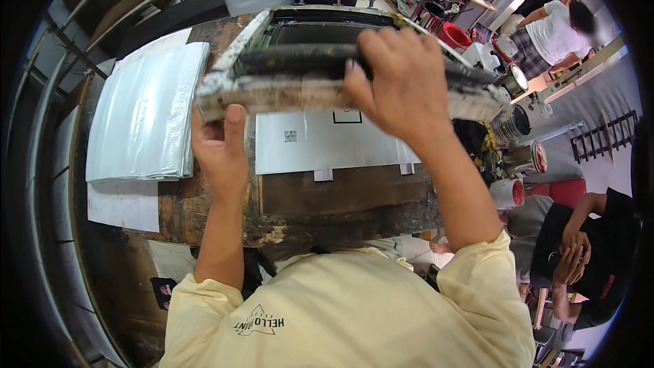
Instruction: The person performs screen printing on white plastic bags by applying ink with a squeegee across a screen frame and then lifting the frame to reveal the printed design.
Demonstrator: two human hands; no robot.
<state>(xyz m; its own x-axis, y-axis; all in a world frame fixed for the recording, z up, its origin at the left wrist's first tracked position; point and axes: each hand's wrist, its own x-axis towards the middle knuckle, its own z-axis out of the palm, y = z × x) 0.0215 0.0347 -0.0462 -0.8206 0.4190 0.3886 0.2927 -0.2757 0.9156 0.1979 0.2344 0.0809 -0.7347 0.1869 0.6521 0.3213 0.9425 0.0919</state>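
Pinching a rough, paint-crusted wooden frame at one corner with left hand; curling right hand over a blurred dark bar, above a smooth white sheet.

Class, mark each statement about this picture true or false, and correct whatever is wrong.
1. The left hand grips the left end of the wooden frame. True.
2. The right hand rests on the stack of white sheets. False: it is at the frame, apart from the stack.
3. The frame partly hides a printed white sheet. True.
4. The stack lies to the right of the frame. False: it lies to the left.
5. The wearer's shirt is pale yellow. True.
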